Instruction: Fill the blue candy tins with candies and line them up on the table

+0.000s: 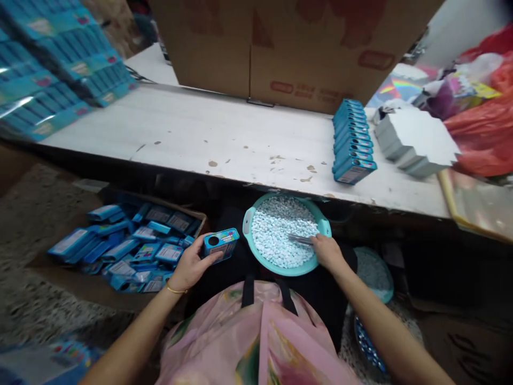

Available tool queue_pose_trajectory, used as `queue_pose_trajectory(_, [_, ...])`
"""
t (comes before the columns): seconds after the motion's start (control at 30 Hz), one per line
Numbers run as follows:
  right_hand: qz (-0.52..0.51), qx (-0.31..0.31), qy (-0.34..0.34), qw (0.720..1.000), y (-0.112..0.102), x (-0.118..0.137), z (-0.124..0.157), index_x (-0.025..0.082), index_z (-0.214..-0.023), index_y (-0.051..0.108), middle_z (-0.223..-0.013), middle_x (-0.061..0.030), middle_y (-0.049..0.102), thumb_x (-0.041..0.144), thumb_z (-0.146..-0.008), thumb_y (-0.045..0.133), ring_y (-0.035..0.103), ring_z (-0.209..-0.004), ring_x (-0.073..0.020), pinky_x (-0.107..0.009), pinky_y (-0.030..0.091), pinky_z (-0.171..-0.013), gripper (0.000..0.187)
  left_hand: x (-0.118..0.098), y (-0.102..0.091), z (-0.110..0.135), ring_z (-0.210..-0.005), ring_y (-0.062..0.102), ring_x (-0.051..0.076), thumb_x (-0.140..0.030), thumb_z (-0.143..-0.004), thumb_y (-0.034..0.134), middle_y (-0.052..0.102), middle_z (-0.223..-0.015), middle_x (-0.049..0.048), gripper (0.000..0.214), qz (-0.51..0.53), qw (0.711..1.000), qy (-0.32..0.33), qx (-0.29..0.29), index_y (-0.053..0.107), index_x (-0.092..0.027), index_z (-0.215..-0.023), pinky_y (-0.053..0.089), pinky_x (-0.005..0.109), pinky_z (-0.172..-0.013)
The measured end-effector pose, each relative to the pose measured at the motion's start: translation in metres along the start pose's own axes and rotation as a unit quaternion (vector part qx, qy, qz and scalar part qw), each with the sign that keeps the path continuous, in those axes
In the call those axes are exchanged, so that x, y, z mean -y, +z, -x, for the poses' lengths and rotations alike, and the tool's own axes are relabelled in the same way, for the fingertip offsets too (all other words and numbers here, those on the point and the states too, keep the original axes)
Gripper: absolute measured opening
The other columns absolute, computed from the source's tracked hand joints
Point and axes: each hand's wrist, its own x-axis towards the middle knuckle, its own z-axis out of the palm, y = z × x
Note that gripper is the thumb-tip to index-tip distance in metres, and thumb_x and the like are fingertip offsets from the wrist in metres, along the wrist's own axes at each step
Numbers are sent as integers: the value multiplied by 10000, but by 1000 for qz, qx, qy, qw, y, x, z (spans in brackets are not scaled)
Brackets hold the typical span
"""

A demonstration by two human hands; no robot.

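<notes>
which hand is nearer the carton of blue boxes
Left. The left hand is by the right edge of the carton, holding a blue box; the right hand is farther, at the right side of the bowl, holding a metal tool.

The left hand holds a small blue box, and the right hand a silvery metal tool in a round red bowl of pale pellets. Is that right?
No: in the head view, the round bowl of pale pellets is turquoise, not red. The left hand holds the blue box, the right hand the metal tool.
</notes>
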Motion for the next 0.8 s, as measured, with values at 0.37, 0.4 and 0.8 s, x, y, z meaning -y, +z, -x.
queue_pose_trajectory(0.37, [-212,12,-11,977,49,46,-49,232,-1080,546,-987,-18,622,252,-793,499,559,-896,-165,-250,399,-761,292,-27,52,-43,-900,575,207,-424,-663,627,620,-972,40,484,26,1000,14,-5,511,-170,-1059,454,338,-841])
queue_pose_trajectory(0.4, [-229,10,-16,973,47,42,-48,224,-1077,548,-969,-15,626,250,-790,499,562,-878,-157,-245,405,-759,292,-29,54,-47,-896,574,206,-421,-661,629,619,-969,40,481,21,1000,19,-1,515,-169,-1056,452,336,-840])
queue_pose_trajectory(0.8, [-278,-66,-95,954,-75,2,-9,207,-1083,566,-1045,-46,618,314,-778,527,554,-932,-194,-291,412,-809,326,-35,103,-89,-918,547,192,-339,-706,584,593,-994,34,430,-48,988,133,58,514,-167,-1094,414,315,-853])
